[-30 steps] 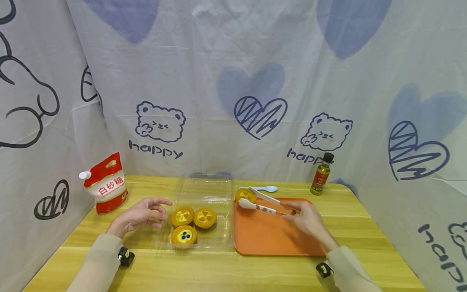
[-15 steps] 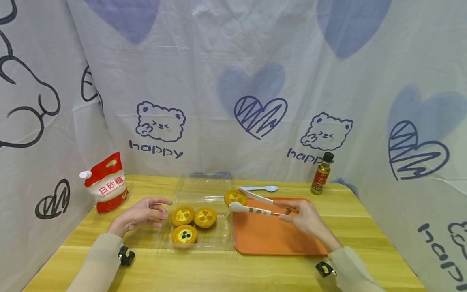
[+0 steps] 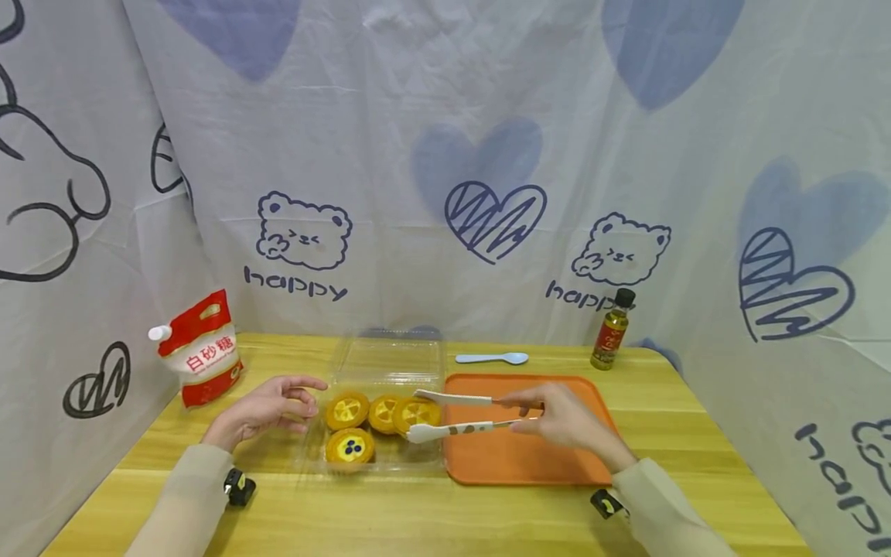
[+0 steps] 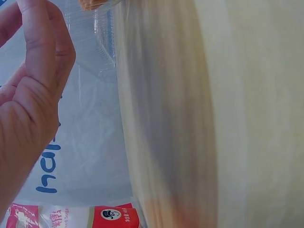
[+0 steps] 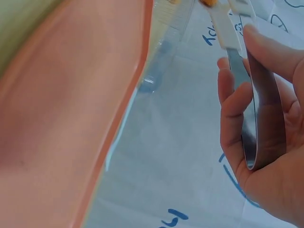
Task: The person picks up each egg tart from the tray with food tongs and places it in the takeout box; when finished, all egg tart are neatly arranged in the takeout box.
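Note:
My right hand [image 3: 567, 418] grips a pair of tongs [image 3: 469, 428], metal with white tips, fingers and thumb wrapped around its arms in the right wrist view. Between the tips is an egg tart [image 3: 418, 416], over the right part of a clear plastic container [image 3: 425, 455]. This tart overlaps another tart [image 3: 382, 414] in the head view. Also in the container are a third tart [image 3: 346, 410] and one topped with blueberries [image 3: 350, 446]. My left hand [image 3: 267, 410] holds nothing, its fingers loosely bent beside the container's left edge; whether they touch it I cannot tell.
An orange tray [image 3: 529, 464] lies right of the container, under my right hand. Behind it are a light-blue spoon [image 3: 490, 358] and an oil bottle [image 3: 610, 333]. A red-and-white sugar bag [image 3: 209, 352] stands at left. The container's clear lid [image 3: 390, 360] is raised at the back.
The tongs have carried the tart left from the tray's far left corner to over the container. My right hand moved left with them; my left hand stays in place.

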